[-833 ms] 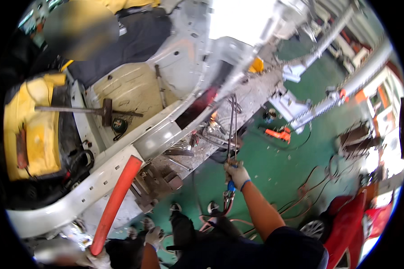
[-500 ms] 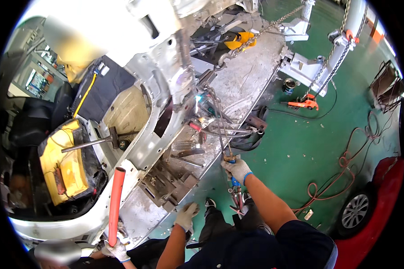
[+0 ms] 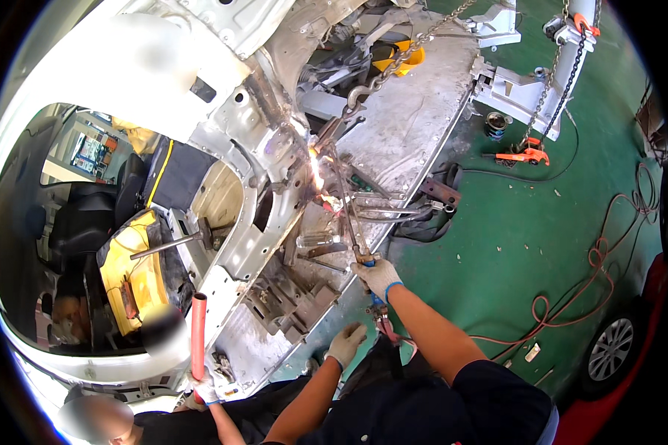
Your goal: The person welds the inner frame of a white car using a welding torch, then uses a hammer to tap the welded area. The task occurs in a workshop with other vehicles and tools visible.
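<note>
In a white glove, my right hand (image 3: 379,279) is closed round the blue-ended handle of a long-tubed gas torch (image 3: 348,211). From the torch's far end, a bright orange flame (image 3: 316,169) plays against the lower edge of the bare metal car body (image 3: 271,141). My left hand (image 3: 345,345), also gloved, hangs apart below and left of the torch, its fingers stretched out and holding nothing. Hoses (image 3: 388,331) run from the torch back towards my body.
A co-worker's gloved hand (image 3: 202,387) holds a red tube (image 3: 199,334) at lower left. A hammer (image 3: 178,243) lies in the car opening. A taut chain (image 3: 404,58) crosses the metal platform (image 3: 404,126). Red hose (image 3: 549,311) coils over the green floor, near a red car's wheel (image 3: 608,348).
The small bluish-white glow at the torch end is now a larger orange flame. My left hand has moved up and right, closer to the right hand. The whole view has shifted a little.
</note>
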Demonstrator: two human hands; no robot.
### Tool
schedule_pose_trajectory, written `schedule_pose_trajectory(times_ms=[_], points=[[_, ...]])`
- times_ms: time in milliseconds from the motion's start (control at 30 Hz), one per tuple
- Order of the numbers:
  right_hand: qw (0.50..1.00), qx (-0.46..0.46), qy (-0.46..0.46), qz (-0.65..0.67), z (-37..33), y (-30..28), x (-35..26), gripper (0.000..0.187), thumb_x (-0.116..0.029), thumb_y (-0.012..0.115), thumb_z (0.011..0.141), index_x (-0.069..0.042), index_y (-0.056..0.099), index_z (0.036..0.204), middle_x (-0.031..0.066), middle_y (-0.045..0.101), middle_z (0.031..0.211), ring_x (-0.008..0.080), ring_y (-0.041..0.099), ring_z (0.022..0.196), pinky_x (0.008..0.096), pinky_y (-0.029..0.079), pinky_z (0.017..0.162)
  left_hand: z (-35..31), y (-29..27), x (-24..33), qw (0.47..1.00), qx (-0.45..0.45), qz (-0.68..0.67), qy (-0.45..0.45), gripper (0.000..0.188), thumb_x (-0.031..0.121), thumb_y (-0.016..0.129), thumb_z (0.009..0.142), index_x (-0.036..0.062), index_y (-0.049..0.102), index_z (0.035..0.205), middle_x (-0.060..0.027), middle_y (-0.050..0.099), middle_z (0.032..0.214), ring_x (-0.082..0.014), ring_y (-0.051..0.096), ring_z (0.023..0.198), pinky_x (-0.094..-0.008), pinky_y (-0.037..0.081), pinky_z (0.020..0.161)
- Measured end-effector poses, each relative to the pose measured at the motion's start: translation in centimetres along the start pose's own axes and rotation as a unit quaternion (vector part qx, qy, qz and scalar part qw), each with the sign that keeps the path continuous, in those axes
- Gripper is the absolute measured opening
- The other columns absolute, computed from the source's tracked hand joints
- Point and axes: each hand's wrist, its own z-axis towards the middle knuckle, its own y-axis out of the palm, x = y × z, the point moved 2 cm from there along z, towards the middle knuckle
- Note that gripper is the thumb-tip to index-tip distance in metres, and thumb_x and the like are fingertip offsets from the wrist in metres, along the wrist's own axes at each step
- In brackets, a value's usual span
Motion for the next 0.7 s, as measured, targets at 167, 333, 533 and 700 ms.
schedule_pose_trajectory(times_ms=[167, 333, 533, 700], points=[[1.000, 0.018, 0.009, 0.001, -2.4, 0.7, 0.0, 0.037, -0.038, 0.078, 0.093, -0.001, 0.070, 0.088, 0.0070, 0.065, 0.069, 0.0173, 0.062, 0.055, 0.0365, 0.053, 0.052, 2.0, 0.1, -0.6, 0.999, -0.017, -0.028, -0.001, 0.075, 0.050, 0.069, 0.099, -0.0021, 0.049, 0.149, -0.0104, 0.065, 0.129, -0.0186, 0.067, 0.106, -0.0321, 0.053, 0.090], [0.997, 0.027, 0.061, -0.033, -2.7, 1.7, -0.4, 0.041, -0.038, 0.078, 0.093, 0.000, 0.068, 0.085, 0.0069, 0.065, 0.071, 0.0174, 0.064, 0.056, 0.0358, 0.056, 0.054, 4.7, -1.3, -1.3, 0.994, -0.110, -0.024, 0.007, 0.058, 0.047, 0.071, 0.098, 0.0030, 0.058, 0.134, -0.0045, 0.067, 0.115, -0.0153, 0.064, 0.100, -0.0301, 0.053, 0.088], [0.995, 0.085, 0.042, 0.024, -2.0, 3.7, 1.3, 0.042, -0.035, 0.079, 0.091, 0.004, 0.062, 0.093, 0.0079, 0.068, 0.075, 0.0147, 0.066, 0.062, 0.0353, 0.054, 0.055, 5.9, -1.8, -2.0, 0.971, -0.210, -0.114, 0.010, 0.050, 0.046, 0.069, 0.099, 0.0071, 0.062, 0.130, -0.0028, 0.067, 0.115, -0.0116, 0.065, 0.100, -0.0287, 0.054, 0.088], [0.990, 0.142, -0.003, -0.007, -1.0, 4.5, -0.1, 0.043, -0.033, 0.083, 0.087, 0.002, 0.068, 0.107, 0.0050, 0.065, 0.072, 0.0137, 0.062, 0.059, 0.0346, 0.053, 0.052, 6.4, -2.5, 0.2, 0.969, -0.215, -0.111, 0.051, 0.047, 0.046, 0.068, 0.100, 0.0054, 0.066, 0.124, -0.0001, 0.068, 0.105, -0.0087, 0.063, 0.091, -0.0262, 0.053, 0.083]])
